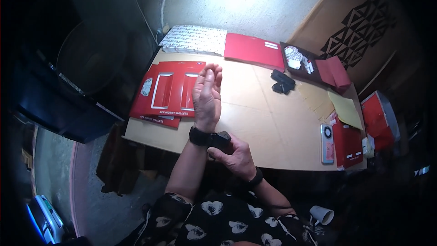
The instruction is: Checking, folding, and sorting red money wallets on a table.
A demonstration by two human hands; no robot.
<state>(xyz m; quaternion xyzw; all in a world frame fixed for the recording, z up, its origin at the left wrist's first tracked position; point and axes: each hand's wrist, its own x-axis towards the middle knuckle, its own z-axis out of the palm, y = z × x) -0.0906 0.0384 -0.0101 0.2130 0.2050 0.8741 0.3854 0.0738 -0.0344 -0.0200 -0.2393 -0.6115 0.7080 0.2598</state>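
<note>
My left hand (208,102) is raised over the table's left half, its fingers stretched upward and holding nothing. On that wrist sits a black strap (198,136) with a small black box-shaped device (221,140). My right hand (237,158) grips the device between thumb and fingers at the table's front edge; some fingertips are hidden behind it. A dark band (256,176) circles my right wrist. Just behind and left of my left hand lie flat red printed card packs (165,94), one overlapping another.
A patterned white stack (193,39) and a red folder (252,50) line the table's back edge. Black devices (282,82), a dark open box (298,59), yellow paper (346,110), a grey remote-like object (327,143) and a red packet (348,146) lie rightward. A white mug (322,215) lies below.
</note>
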